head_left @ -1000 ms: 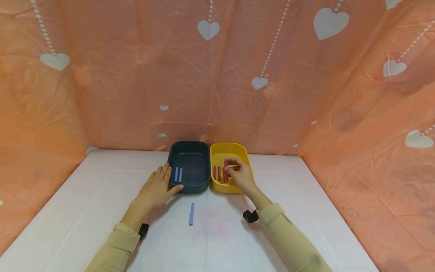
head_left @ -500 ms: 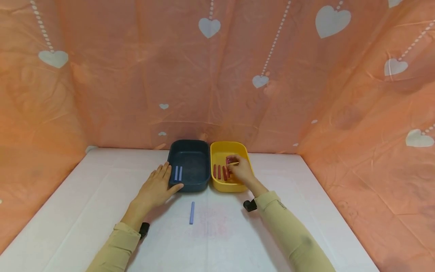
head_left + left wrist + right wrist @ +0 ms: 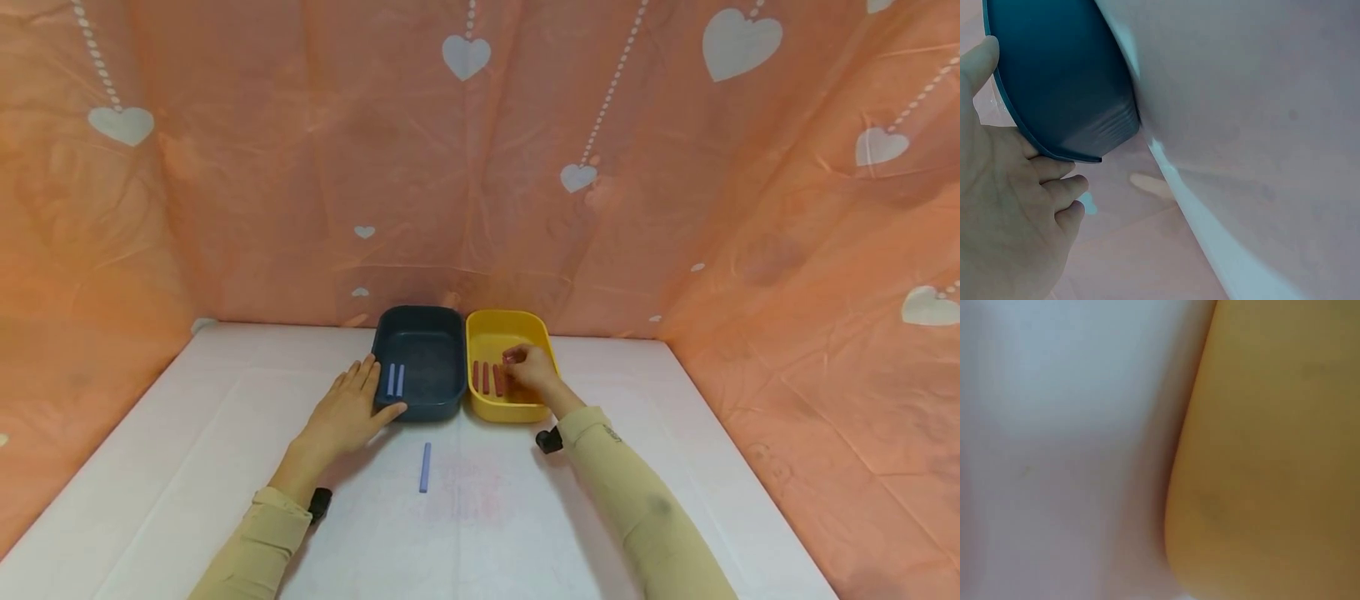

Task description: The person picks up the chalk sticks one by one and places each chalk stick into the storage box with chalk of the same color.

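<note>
My left hand (image 3: pixel 343 417) rests on the left rim of a dark blue tray (image 3: pixel 423 411), fingers along its side and thumb at the front corner. In the left wrist view, that tray's outer wall (image 3: pixel 1066 81) lies against the fingers. Two blue chalk sticks (image 3: pixel 391 380) lie inside. My right hand (image 3: pixel 537 372) reaches into the yellow tray (image 3: pixel 510 412) and pinches a red chalk stick (image 3: pixel 511 358), mostly hidden by the fingers. Several red chalk sticks (image 3: pixel 486 379) lie side by side to its left. Only the yellow tray's wall (image 3: pixel 1266 450) shows in the right wrist view.
One more blue chalk stick (image 3: pixel 425 467) lies on the white tabletop (image 3: pixel 480 542) in front of the trays. Both trays stand side by side near the back edge. An orange cloth with white hearts (image 3: pixel 465 167) hangs behind and at both sides.
My right hand has moved slightly away from the row with a red chalk stick, leaving another red stick standing free beside the others. My left hand stays on the dark blue tray.
</note>
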The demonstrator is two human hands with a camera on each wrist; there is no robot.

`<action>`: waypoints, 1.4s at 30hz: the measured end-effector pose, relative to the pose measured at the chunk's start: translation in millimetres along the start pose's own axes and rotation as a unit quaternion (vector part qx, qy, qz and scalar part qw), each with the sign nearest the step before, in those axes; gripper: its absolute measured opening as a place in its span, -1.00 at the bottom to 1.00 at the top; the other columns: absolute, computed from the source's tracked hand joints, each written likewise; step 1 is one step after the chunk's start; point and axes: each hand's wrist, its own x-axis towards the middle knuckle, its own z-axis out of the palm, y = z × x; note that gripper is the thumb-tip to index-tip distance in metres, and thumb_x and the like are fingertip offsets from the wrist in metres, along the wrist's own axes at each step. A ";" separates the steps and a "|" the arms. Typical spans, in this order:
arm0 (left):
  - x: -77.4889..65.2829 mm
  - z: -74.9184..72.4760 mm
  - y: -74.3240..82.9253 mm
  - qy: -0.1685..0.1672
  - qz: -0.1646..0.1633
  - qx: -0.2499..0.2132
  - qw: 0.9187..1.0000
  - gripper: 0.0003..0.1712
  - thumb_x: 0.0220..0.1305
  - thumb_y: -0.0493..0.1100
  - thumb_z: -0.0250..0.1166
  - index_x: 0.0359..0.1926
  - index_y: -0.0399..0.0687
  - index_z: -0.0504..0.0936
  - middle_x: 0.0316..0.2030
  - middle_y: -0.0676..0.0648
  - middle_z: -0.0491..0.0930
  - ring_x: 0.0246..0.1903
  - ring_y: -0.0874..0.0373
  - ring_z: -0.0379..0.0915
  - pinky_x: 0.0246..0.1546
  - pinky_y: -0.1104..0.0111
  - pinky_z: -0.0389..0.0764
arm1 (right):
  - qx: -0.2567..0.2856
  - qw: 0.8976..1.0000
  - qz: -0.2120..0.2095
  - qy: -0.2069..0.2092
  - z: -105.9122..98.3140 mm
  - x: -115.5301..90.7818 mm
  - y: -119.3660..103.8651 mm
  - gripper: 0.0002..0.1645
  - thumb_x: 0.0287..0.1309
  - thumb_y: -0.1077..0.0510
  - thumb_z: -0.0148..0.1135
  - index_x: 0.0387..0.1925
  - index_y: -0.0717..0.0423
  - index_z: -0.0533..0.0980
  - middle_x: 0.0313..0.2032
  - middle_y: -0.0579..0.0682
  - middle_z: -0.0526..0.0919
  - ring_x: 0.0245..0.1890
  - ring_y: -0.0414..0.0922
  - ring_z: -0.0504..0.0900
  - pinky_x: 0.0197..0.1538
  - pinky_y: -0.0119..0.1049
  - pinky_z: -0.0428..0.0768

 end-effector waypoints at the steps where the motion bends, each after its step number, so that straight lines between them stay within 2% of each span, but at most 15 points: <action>1: -0.2 -0.6 0.6 0.000 0.000 0.000 1.000 0.04 0.52 0.25 0.15 0.51 -0.60 0.09 0.56 -0.50 -0.01 0.54 -0.45 -0.08 0.52 -0.22 0.03 | -0.007 1.000 0.003 -0.001 0.3 0.4 0.3 -0.68 0.31 0.40 0.27 0.09 0.35 0.58 -0.09 0.22 0.65 -0.20 -0.01 0.66 -0.07 -0.26 0.72; 9: -0.8 -1.9 1.9 -0.002 -0.003 -0.001 1.000 0.04 0.53 0.24 0.15 0.52 -0.59 0.08 0.56 -0.50 -0.01 0.55 -0.44 -0.08 0.52 -0.21 0.03 | -0.010 0.999 0.027 -0.018 2.8 3.4 1.2 -0.63 0.26 0.40 0.28 0.11 0.36 0.58 -0.11 0.21 0.65 -0.32 -0.07 0.67 -0.17 -0.31 0.73; 16: 0.2 -3.0 1.9 -0.002 -0.003 0.001 1.000 0.04 0.53 0.25 0.15 0.52 -0.58 0.08 0.56 -0.50 -0.01 0.54 -0.44 -0.08 0.52 -0.22 0.03 | -0.062 0.998 0.018 -0.010 2.7 4.2 -0.3 -0.65 0.27 0.37 0.34 0.08 0.37 0.62 -0.16 0.19 0.67 -0.30 -0.07 0.67 -0.14 -0.32 0.73; 26: -0.7 -3.6 1.9 -0.008 -0.009 -0.005 1.000 0.04 0.53 0.24 0.16 0.52 -0.58 0.08 0.56 -0.50 -0.02 0.55 -0.44 -0.10 0.52 -0.22 0.02 | -0.105 0.994 0.013 -0.011 3.6 3.4 0.1 -0.67 0.28 0.31 0.40 0.05 0.33 0.66 -0.20 0.16 0.69 -0.29 -0.07 0.64 -0.18 -0.36 0.68; 34: 0.1 -0.7 0.8 -0.005 -0.009 0.002 1.000 0.04 0.52 0.25 0.16 0.52 -0.58 0.09 0.56 -0.49 -0.01 0.55 -0.44 -0.07 0.52 -0.21 0.03 | -0.087 0.996 0.016 -0.012 2.5 3.5 1.8 -0.66 0.28 0.30 0.38 0.07 0.31 0.63 -0.16 0.16 0.68 -0.27 -0.05 0.63 -0.16 -0.34 0.69; 42: -0.8 -0.4 1.8 -0.001 -0.005 0.000 1.000 0.03 0.52 0.24 0.16 0.52 -0.59 0.09 0.56 -0.50 -0.01 0.54 -0.45 -0.08 0.52 -0.22 0.03 | -0.068 0.997 -0.022 0.010 -0.9 -1.9 -1.3 -0.68 0.31 0.30 0.33 0.07 0.31 0.62 -0.13 0.16 0.64 -0.23 -0.02 0.60 -0.20 -0.36 0.63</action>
